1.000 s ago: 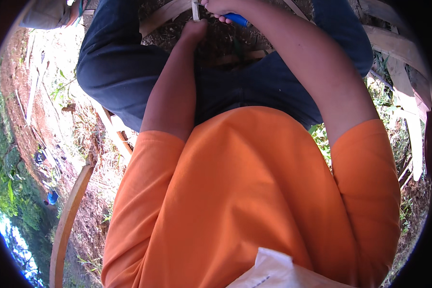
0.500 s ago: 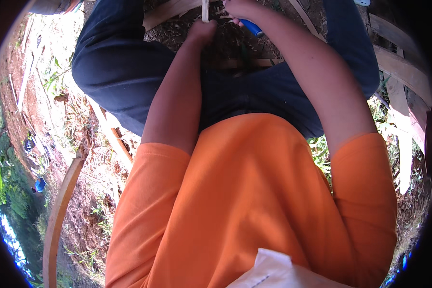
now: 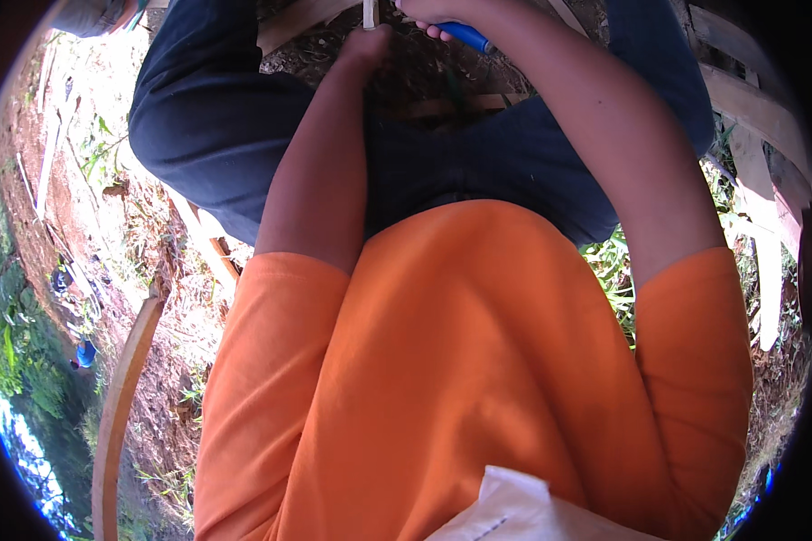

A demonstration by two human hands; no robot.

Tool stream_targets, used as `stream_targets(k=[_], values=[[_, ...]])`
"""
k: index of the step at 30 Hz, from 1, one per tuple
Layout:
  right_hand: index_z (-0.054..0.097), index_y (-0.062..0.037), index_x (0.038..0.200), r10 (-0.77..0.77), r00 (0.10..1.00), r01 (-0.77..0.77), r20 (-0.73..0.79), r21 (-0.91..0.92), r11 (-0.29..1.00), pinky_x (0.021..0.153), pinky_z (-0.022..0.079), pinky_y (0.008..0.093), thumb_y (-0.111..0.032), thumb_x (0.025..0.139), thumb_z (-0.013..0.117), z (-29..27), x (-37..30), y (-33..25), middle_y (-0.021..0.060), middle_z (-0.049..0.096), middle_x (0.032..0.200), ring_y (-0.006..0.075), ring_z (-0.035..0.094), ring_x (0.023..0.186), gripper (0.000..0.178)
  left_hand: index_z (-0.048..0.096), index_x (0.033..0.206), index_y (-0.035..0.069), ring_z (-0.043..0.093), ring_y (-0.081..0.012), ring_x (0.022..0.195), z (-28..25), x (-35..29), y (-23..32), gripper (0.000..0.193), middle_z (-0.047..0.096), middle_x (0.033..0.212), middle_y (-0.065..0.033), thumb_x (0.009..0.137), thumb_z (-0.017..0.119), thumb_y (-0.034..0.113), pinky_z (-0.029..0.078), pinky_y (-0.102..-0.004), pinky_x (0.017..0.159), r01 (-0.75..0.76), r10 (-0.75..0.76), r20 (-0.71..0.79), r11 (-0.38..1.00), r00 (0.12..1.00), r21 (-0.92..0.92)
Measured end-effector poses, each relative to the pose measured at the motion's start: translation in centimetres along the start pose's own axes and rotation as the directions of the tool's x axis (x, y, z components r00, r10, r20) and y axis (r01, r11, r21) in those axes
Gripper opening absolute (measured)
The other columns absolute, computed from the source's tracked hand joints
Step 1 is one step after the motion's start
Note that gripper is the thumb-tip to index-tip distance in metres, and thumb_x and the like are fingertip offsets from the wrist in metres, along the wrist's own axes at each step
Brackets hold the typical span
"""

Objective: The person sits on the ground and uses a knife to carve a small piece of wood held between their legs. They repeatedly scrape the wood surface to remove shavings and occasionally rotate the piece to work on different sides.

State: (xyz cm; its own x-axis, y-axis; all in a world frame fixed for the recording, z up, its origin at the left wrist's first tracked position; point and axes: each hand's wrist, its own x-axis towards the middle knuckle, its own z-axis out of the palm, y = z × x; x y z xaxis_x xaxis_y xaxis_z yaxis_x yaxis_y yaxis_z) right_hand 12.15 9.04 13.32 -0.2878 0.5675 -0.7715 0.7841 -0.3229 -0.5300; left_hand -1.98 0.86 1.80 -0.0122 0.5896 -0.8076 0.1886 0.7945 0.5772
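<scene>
At the top edge of the picture, my left hand is closed round a narrow pale wooden strip, whose end stands up out of the fist. Close by on its right, my right hand is wrapped round a blue-handled tool. The rounded butt of the handle points back toward me. The tool's working end lies past the top edge, so its kind cannot be made out. Both hands are partly cut off, above shaded ground between my bent legs.
A wooden board lies beyond my left hand, and another wood piece lies before my lap. Several planks are at the right. A long curved-looking timber stands at left. Far left, a person in blue appears small.
Both hands sit slightly higher and farther left in the picture, and the whole view has shifted a little. The grip on the strip and on the blue handle stays the same.
</scene>
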Motion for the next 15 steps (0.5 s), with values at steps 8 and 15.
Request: stream_targets(k=[8,15], values=[[0.064,-0.0061,0.114,-0.013,0.99,0.009,-0.138,-0.031,0.999,0.043,0.053,0.0404,-0.009,0.094,0.05,2.4,-1.6,-1.3,0.0169,0.066,0.07,0.0267,0.065,0.049,0.025,0.069,0.101,-0.003,0.071,-0.0262,0.073,0.2,1.0,-1.0,0.047,0.071,0.084,-0.0141,0.085,0.06,0.04,0.055,-0.0402,0.069,-0.01,0.011,-0.054,1.0,0.998,0.02],[0.066,-0.0037,0.094,-0.016,0.972,0.02,-0.234,0.016,1.0,0.044,0.053,0.0408,-0.013,0.095,0.049,3.3,0.6,-3.0,0.0156,0.064,0.063,0.0271,0.066,0.051,0.019,0.068,0.108,-0.004,0.071,-0.0269,0.072,-1.2,5.1,-6.6,0.048,0.07,0.083,-0.015,0.084,0.062,0.038,0.055,-0.0399,0.069,-0.297,0.346,-0.081,0.887,0.935,0.354]])
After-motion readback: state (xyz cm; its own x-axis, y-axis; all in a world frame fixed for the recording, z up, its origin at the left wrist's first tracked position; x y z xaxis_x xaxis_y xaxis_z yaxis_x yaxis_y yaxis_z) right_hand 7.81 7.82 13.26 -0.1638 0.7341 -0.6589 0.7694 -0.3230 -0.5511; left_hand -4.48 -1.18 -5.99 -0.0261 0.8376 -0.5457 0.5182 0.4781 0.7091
